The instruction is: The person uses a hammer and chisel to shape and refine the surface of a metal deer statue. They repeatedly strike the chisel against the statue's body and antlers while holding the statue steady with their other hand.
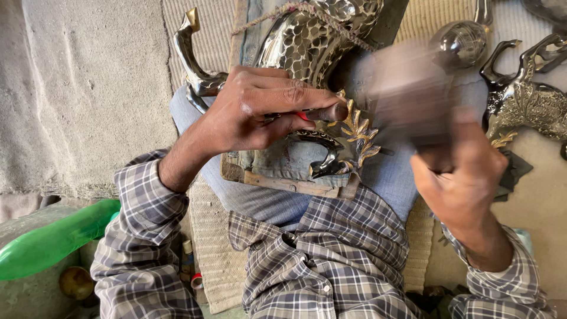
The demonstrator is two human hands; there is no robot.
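Observation:
My left hand (254, 109) grips a short dark chisel (328, 112), its tip set against a dark metal deer figure (301, 53) with a hammered body and gold leaf-shaped antlers (357, 136). The figure lies across a wooden board (289, 183) on my lap. My right hand (458, 177) holds a wooden mallet (407, 94), blurred with motion, just right of the chisel's end.
Another dark metal deer figure (525, 100) lies at the right, with a round metal piece (460, 41) above it. A green plastic bottle (53, 239) lies at the lower left beside a small round tin (77, 282). Woven matting (212, 248) covers the ground.

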